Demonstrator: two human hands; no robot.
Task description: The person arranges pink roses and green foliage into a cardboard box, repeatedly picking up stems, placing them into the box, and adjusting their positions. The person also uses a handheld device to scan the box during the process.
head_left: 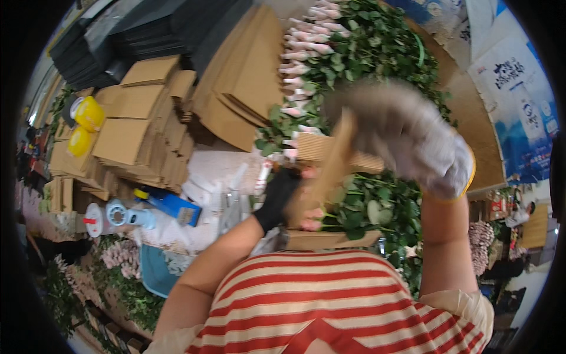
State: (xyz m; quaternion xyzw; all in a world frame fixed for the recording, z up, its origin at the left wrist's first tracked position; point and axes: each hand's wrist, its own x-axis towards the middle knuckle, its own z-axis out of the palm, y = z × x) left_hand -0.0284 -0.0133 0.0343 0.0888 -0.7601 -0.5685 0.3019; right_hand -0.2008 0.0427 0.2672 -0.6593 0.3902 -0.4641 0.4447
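Observation:
My left hand (278, 199), in a black glove, lies against the left side of a bundle of pink roses (311, 219). Its fingers look drawn together, but their tips are hidden at the cardboard and flowers. A tilted, blurred cardboard piece (325, 171) rises over the blooms, its upper end by my right hand (407, 133). That hand wears a grey-white glove and is raised above the leaves, its fingers smeared by motion. Behind the tilted piece lies a corrugated cardboard strip (315, 147). Another cardboard edge (333, 239) shows below the stems, close to my body.
Many roses with white-wrapped heads (306, 47) lie at the back. Stacked cardboard sheets (132, 130) and dark sheets (159, 29) stand left. Nearer are a blue tape dispenser (177, 207), a light-blue fan (121, 213) and a blue basin (154, 274). A printed box (516, 94) stands right.

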